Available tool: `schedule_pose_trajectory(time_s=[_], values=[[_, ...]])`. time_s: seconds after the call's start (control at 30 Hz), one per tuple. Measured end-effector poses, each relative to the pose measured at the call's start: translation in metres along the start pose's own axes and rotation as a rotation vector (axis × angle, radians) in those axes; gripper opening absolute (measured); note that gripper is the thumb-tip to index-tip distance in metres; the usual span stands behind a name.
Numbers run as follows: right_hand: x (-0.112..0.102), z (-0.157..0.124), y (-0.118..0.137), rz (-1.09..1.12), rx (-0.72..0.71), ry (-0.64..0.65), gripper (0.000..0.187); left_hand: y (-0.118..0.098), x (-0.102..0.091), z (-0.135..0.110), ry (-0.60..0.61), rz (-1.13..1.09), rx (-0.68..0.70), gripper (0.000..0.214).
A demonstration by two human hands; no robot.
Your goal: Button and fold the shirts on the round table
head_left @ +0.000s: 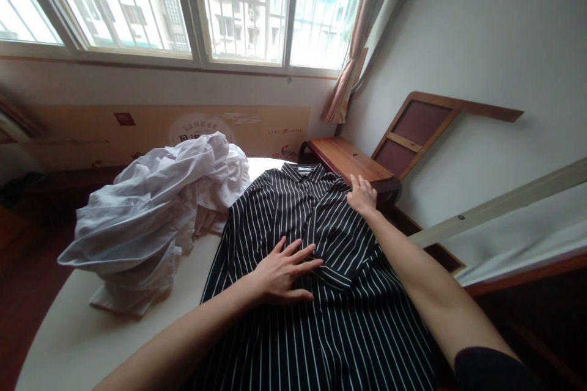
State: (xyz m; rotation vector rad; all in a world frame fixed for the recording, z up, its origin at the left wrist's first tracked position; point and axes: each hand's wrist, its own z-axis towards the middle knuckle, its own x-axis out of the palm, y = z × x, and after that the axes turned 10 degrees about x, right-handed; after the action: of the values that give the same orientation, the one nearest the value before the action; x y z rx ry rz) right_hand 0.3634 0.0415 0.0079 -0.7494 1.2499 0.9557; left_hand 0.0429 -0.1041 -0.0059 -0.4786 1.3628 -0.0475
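A black shirt with white stripes (284, 208) lies front up on the round table, its collar (302, 172) toward the window. One short sleeve (342, 250) is laid inward over the front. My left hand (288, 272) rests palm down on the middle of the shirt, fingers spread. At the shirt's right shoulder edge is my right hand (363, 195), with its fingers stretched out and slightly bent; it touches the fabric there. The lower part of the shirt runs out of view toward me.
A rumpled heap of white cloth (160, 201) sits on the left of the pale table (68, 330). Beyond the table's right side stand a wooden bench (351, 156) and a leaning wooden panel (413, 128). Barred windows (247, 12) and a curtain (342, 91) are behind.
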Motion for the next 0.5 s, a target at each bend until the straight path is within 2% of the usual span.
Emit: schedule_pose_trajectory(time_s=[0.07, 0.13, 0.23, 0.3, 0.37, 0.47, 0.5], values=[[-0.003, 0.009, 0.014, -0.007, -0.161, -0.033, 0.063, -0.001, -0.002, 0.000, -0.004, -0.003, 0.011, 0.079], [-0.002, 0.016, 0.026, -0.067, -0.280, 0.006, 0.064, -0.002, -0.004, -0.001, -0.013, 0.000, 0.006, 0.082], [0.002, 0.020, 0.037, -0.155, -0.323, 0.031, 0.050, -0.003, -0.006, -0.001, -0.040, 0.011, -0.029, 0.085], [0.002, 0.020, 0.038, -0.170, -0.299, -0.013, 0.040, -0.003, -0.006, -0.001, -0.059, 0.011, -0.051, 0.087], [0.000, 0.021, 0.035, -0.169, -0.245, -0.071, 0.040, -0.002, -0.005, -0.001, -0.047, -0.004, -0.043, 0.085], [-0.004, 0.026, 0.028, -0.112, -0.070, -0.203, 0.043, 0.001, -0.002, 0.000, 0.019, -0.031, 0.008, 0.079], [-0.005, 0.027, 0.026, -0.063, -0.003, -0.207, 0.043, 0.002, -0.002, 0.001, 0.034, -0.031, 0.017, 0.078]])
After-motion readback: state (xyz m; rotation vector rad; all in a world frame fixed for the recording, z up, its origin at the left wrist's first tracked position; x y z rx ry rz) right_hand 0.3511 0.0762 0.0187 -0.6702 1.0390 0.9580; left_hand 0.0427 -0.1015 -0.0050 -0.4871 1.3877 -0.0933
